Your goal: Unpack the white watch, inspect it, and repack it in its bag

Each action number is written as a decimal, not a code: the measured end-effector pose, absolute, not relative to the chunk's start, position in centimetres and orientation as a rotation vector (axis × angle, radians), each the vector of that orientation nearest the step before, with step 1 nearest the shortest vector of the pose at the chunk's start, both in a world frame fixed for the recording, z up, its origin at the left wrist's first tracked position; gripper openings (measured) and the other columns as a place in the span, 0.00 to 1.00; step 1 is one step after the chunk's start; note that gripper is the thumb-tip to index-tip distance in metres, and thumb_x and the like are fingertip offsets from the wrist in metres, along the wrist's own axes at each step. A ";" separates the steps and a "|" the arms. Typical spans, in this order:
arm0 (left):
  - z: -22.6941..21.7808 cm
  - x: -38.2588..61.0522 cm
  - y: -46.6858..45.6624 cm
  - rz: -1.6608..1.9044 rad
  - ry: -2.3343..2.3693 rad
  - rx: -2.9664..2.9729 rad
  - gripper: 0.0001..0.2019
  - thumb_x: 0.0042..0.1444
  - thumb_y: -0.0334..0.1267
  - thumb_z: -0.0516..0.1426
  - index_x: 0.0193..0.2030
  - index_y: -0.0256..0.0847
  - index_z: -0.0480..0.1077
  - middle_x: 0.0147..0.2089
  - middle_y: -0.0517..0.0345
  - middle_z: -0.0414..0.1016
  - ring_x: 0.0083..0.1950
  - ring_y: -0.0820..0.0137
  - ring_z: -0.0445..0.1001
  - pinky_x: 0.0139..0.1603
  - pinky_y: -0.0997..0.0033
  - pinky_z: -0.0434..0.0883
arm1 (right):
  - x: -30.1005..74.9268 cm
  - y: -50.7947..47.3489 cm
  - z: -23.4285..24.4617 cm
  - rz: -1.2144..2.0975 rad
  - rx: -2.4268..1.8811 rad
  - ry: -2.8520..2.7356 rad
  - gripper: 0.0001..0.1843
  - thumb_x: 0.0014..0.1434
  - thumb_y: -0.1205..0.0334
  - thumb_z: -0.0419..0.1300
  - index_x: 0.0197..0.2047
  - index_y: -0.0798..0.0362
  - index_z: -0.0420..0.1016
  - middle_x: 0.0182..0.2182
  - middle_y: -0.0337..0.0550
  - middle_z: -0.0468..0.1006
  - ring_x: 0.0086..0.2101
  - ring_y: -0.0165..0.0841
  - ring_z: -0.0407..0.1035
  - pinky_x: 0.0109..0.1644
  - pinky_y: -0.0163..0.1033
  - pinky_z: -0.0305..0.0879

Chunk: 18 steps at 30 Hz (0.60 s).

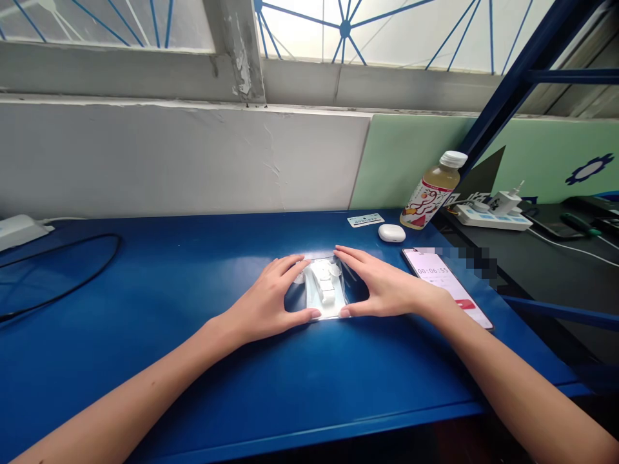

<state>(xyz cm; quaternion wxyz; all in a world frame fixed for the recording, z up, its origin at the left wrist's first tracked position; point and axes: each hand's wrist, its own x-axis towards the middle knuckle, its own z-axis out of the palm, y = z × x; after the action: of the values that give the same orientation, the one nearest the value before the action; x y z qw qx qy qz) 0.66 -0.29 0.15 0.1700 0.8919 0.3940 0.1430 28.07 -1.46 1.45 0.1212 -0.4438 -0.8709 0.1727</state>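
A clear plastic packet [313,308] lies flat on the blue desk [193,380], with a white strap-like item [325,281] inside; its exact kind I cannot make out. My left hand [271,293] is at the packet's left side, thumb at the near corner and fingertips by the far corner. On the opposite side, my right hand [380,283] mirrors it, its thumb touching the near right corner. Both hands curve in a wide C, thumbs well apart from the fingers. The packet's middle shows between them.
To the right lie a phone [440,274] showing a timer, a white earbud case [391,233] and a card [366,220]. Behind them a drink bottle [430,193] leans. A power strip [493,216] sits farther right. A black cable [97,270] loops at left.
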 end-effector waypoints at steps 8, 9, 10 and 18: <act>0.3 0.5 -0.4 0.448 1.081 2.543 0.42 0.55 0.60 0.61 0.71 0.41 0.55 0.71 0.41 0.57 0.71 0.45 0.56 0.67 0.42 0.60 | 28.2 -1.5 1.6 0.520 -1.313 -2.573 0.58 0.51 0.35 0.64 0.74 0.58 0.47 0.71 0.63 0.49 0.69 0.54 0.48 0.67 0.58 0.56; 0.3 0.5 -0.4 0.438 1.071 2.540 0.43 0.54 0.60 0.61 0.71 0.41 0.55 0.71 0.40 0.57 0.71 0.45 0.56 0.68 0.41 0.59 | 28.2 -1.5 1.7 0.519 -1.331 -2.582 0.58 0.51 0.35 0.64 0.74 0.59 0.47 0.72 0.63 0.48 0.69 0.54 0.47 0.68 0.58 0.55; 0.4 0.5 -0.4 0.432 1.064 2.536 0.44 0.53 0.60 0.62 0.71 0.41 0.55 0.71 0.40 0.57 0.71 0.45 0.55 0.68 0.41 0.58 | 28.3 -1.5 1.9 0.518 -1.348 -2.587 0.59 0.51 0.35 0.64 0.73 0.60 0.47 0.72 0.63 0.47 0.69 0.54 0.46 0.68 0.58 0.55; 0.7 0.7 -0.7 0.387 1.050 2.531 0.46 0.53 0.60 0.62 0.72 0.39 0.53 0.71 0.37 0.56 0.72 0.46 0.54 0.70 0.40 0.53 | 28.6 -1.4 2.2 0.577 -1.395 -2.582 0.59 0.50 0.33 0.64 0.73 0.58 0.49 0.72 0.59 0.48 0.69 0.54 0.46 0.69 0.57 0.53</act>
<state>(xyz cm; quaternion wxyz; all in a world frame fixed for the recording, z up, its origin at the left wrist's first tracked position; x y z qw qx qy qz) 0.70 -0.66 0.68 0.1862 0.8986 0.3729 0.1374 28.63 -1.37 2.17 0.0753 -0.4653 -0.8608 0.1923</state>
